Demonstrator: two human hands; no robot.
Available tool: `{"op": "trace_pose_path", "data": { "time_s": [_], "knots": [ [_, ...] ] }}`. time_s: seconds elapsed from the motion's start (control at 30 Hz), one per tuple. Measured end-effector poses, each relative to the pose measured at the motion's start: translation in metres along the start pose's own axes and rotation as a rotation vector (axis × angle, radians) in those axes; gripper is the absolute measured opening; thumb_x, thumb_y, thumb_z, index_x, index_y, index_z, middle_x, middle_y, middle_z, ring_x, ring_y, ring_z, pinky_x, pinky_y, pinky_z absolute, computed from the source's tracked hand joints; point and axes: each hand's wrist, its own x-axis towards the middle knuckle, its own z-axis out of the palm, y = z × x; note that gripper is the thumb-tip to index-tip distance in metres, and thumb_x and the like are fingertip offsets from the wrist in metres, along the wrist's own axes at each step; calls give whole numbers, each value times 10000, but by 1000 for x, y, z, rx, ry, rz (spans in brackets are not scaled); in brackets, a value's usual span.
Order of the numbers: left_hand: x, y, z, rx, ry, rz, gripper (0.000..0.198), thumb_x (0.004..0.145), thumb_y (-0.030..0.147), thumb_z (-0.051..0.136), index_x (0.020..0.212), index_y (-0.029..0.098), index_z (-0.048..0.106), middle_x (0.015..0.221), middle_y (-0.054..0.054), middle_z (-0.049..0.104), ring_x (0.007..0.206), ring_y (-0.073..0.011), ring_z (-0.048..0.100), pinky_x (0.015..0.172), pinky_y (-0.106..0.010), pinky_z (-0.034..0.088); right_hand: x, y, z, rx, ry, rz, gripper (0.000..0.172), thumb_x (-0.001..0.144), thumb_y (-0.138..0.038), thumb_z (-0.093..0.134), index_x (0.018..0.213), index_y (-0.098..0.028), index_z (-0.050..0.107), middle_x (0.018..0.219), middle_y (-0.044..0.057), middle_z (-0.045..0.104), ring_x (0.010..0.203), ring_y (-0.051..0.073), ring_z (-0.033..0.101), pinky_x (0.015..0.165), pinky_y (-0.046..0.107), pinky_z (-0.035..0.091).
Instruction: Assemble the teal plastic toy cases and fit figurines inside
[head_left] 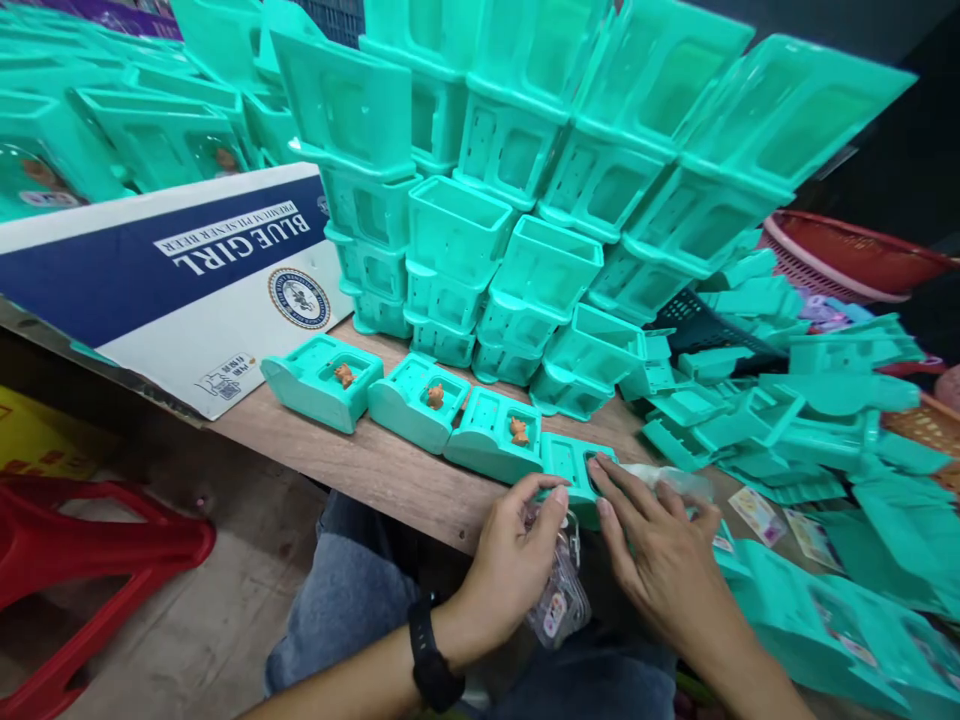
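Note:
My left hand (514,560) is closed around a bunch of clear plastic covers (559,600) with small printed stickers, held at the table's front edge. Its fingertips are close to the nearest teal plastic housing (564,458). My right hand (660,530) grips the right end of that housing, fingertips at its window and thumb against the front side. Whatever lies under those fingertips is hidden. Leftward in the same row lie three more teal housings (409,405), each with a small orange-brown animal figure (435,396) in its window.
Tall stacks of teal open boxes (461,230) stand behind the row. A white-and-blue carton (247,290) is at the left, a red stool (97,560) below it. Loose teal parts (772,410), printed cards (757,515) and a red basket (862,250) are at the right.

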Motion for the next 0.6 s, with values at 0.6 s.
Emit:
{"op": "trace_pose_path", "data": {
  "time_s": [0.6],
  "knots": [
    [-26,43,-28,-316,-34,-159,579,761,700,817,955,190,623,728,17,648,492,-93,556,496,-213,437,55,-32,-59,1326,-377,492,402,860,-611,729,846,-213,790,704,40,718,627,190,644,522,247,508]
  ]
}}
